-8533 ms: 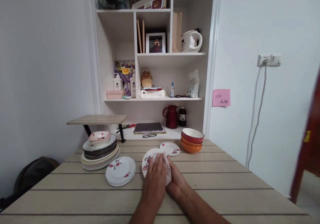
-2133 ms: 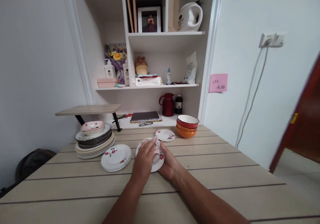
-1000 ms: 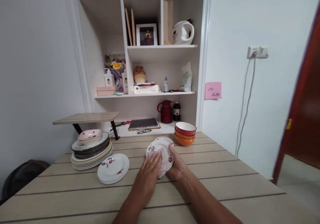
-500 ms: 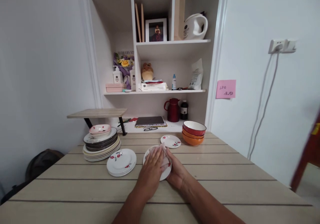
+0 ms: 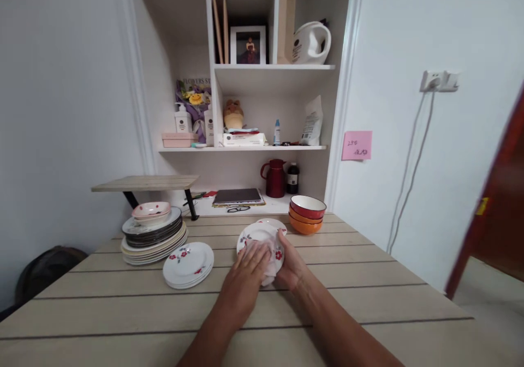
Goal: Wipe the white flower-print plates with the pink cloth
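Note:
A white plate with red flowers (image 5: 254,232) is tilted up toward me above the table. My right hand (image 5: 291,263) grips its right rim, thumb on the front and the other fingers behind it, partly hidden. Against the plate's face my left hand (image 5: 244,271) presses a crumpled pale pink cloth (image 5: 269,273), its fingers lying together over the cloth. Another flowered plate (image 5: 273,223) lies just behind, partly covered by the held one. To the left sits a low stack of matching flowered plates (image 5: 188,263).
At the far left, a taller stack of plates (image 5: 153,241) carries small pink bowls (image 5: 151,210) beside a wooden riser (image 5: 145,183). Red and orange bowls (image 5: 306,214) are stacked at the back right. Behind stand a laptop (image 5: 237,196), glasses (image 5: 238,209) and a dark red jug (image 5: 275,179).
The plate has been lifted and tilted more upright, now overlapping the plate behind. My left hand and the cloth have shifted lower on its face. The camera view has turned slightly right.

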Tool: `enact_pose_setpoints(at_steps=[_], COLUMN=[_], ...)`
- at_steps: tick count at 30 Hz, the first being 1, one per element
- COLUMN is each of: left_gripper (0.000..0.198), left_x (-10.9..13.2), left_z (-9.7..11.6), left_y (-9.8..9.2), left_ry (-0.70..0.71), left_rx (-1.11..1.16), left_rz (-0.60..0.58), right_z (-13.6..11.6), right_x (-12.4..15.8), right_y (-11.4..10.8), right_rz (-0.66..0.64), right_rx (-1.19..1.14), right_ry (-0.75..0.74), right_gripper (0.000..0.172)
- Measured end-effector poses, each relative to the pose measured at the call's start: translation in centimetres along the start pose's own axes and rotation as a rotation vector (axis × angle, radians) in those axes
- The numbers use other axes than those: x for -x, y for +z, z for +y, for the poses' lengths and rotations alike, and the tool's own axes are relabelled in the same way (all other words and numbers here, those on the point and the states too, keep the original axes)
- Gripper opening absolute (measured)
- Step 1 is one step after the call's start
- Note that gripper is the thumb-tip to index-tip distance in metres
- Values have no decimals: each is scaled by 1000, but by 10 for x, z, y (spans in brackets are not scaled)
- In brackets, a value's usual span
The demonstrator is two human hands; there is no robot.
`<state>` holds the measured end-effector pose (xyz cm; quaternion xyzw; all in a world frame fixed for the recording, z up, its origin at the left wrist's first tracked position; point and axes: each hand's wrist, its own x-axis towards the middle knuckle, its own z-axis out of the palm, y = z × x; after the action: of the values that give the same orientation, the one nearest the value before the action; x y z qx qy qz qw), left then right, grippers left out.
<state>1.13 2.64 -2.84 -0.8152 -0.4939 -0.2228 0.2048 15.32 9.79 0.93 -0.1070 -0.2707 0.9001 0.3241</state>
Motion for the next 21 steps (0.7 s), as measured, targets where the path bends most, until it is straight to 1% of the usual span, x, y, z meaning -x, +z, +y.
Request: enact_pose_setpoints(at_steps=[2,4,8,10,11,12,14,16,17,18,19,21], left_gripper=[69,67,66,65,65,65,65,65,65,64,63,62], left_x=[1,1,1,0,0,-1,-2,-2,-3,-3,-3,-4], left_z=[-1,0,5,3,1,-2,-11,-18,-20,-19,-16,-6], left_y=[-1,-3,-9,-10,-9,-8,-5,-1,1,2,2,3], left_ry=[-19,-22,33,53,40,1,-149,-322,-374,-387,-370,-267], left_rx=[3,8,4,-17,-37,-65,-132,-184,-196,-200,-199,-191], left_rz=[17,17,-10,-17,-15,-2,51,119,146,161,170,174], right_z=[3,5,12,16,18,19,19,16,14,11,9,5], right_x=[-1,-1,1,1,0,-1,-3,-4,-4,-4,-4,-3], right_y=[0,-1,0,1,1,2,4,6,6,7,7,6], right_rz=[9,14,81,122,129,127,105,87,88,92,94,98], right_rx=[-3,-12,-16,-23,-35,-49,-72,-75,-75,-78,-84,-98], right_ry=[-13,-8,92,128,115,83,4,-45,-50,-50,-54,-54], right_gripper=[61,62,67,66,63,59,52,50,51,52,51,52])
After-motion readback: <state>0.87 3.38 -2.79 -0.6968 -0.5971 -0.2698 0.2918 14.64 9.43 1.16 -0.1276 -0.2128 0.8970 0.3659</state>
